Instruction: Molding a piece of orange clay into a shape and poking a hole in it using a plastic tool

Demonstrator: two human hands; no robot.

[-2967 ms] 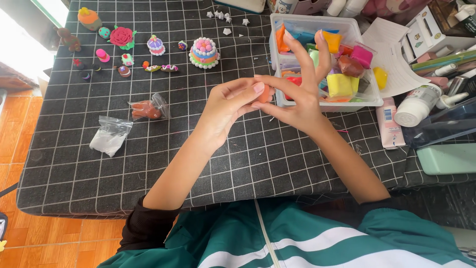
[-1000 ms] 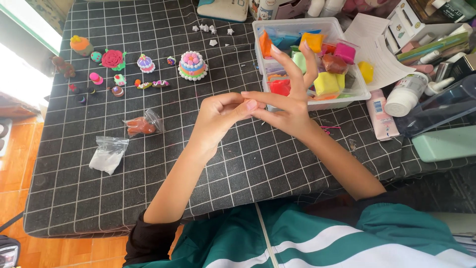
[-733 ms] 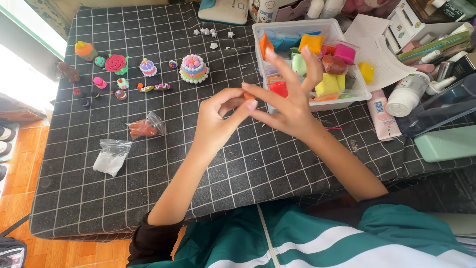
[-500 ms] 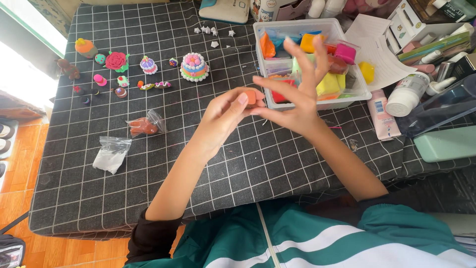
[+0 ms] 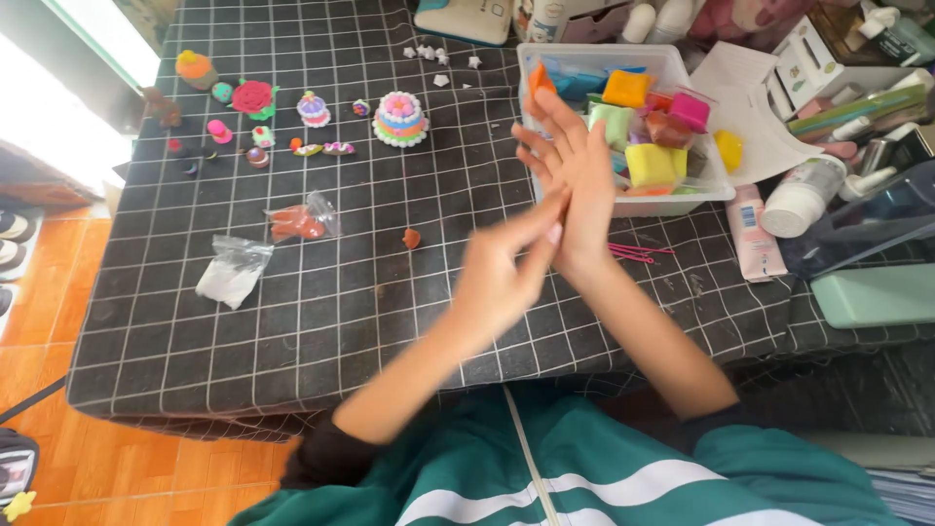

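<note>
1. Bench (image 5: 321, 321), covered in a black cloth with a white grid, carries everything listed below.
2. Far left, a cluster of small modelled clay figures: an orange-and-green piece (image 5: 195, 68), a pink clay rose (image 5: 253, 95), and several tiny pieces beside them.
3. Near the left edge, a crumpled clear plastic bag with white contents (image 5: 232, 273); just beyond it, a clear plastic bag holding orange clay (image 5: 302, 220).
4. Centre rear, a round layered clay cake in pastel stripes with a pink top (image 5: 399, 118).
5. Centre, a small orange clay lump (image 5: 412, 238) lies alone on the cloth, near the left hand and apart from it.
6. Left hand (image 5: 502, 268), blurred, fingers extended, its fingertips pressed against the right palm; whether anything lies between the hands cannot be told.
7. Right hand (image 5: 575, 170), open and upright, fingers spread, in front of the tub.
8. Clear rectangular plastic tub (image 5: 594, 54) holds blocks of coloured clay: orange, yellow, pink, green, blue.
9. Pink wire-like strands (image 5: 633, 253) lie on the cloth just right of the right wrist.
10. Far right, a white bottle lying on its side (image 5: 804, 200) among assorted tubes and boxes.
</note>
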